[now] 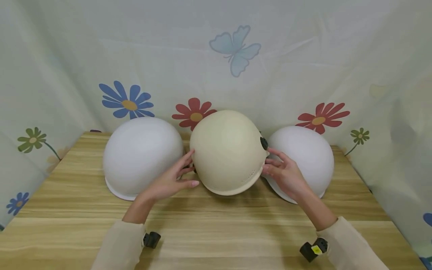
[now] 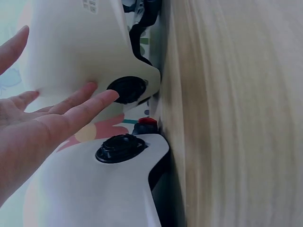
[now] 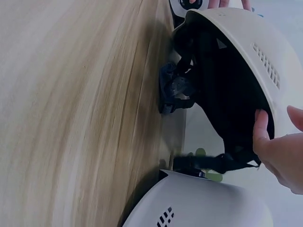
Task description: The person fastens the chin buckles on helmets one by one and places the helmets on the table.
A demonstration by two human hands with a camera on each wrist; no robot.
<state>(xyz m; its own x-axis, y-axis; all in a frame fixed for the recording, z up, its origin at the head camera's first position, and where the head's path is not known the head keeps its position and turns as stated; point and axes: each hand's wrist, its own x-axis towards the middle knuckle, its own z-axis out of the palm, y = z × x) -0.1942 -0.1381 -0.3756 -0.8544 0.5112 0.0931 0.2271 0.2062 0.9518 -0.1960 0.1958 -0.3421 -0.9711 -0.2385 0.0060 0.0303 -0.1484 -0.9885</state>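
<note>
A cream helmet (image 1: 227, 150) stands between two white helmets, tilted, with its front rim above the table. My right hand (image 1: 287, 174) grips its right edge; in the right wrist view a finger (image 3: 261, 130) reaches inside the rim and another digit lies along the outer shell. Dark padding (image 3: 222, 80) fills the helmet's inside, and a dark strap and buckle (image 3: 175, 87) hang beneath it. On the opposite side, my left hand (image 1: 168, 182) has its fingers extended against the shell. Those fingertips lie close to a round black side knob (image 2: 128, 90) in the left wrist view.
The left white helmet (image 1: 141, 153) sits close beside my left hand. The right white helmet (image 1: 305, 157) is partly behind my right hand. All are on a wood-grain table (image 1: 216, 232), backed by a flower-printed curtain (image 1: 162, 48).
</note>
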